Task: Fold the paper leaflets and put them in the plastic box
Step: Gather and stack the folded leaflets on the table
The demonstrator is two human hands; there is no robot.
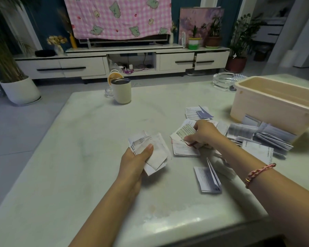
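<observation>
My left hand grips a small stack of folded white leaflets just above the table's middle, thumb pressed on top. My right hand pinches a printed leaflet at the top of a loose pile to the right of the stack. More leaflets lie spread toward the beige plastic box, which stands at the far right with its inside mostly hidden. One half-folded leaflet sits alone near my right forearm. A further few leaflets lie behind my right hand.
A cream tumbler with a yellow-lidded jar behind it stands at the table's far side. A glass ashtray sits far right near the box. The pale marble table ends close to me; a TV cabinet stands beyond.
</observation>
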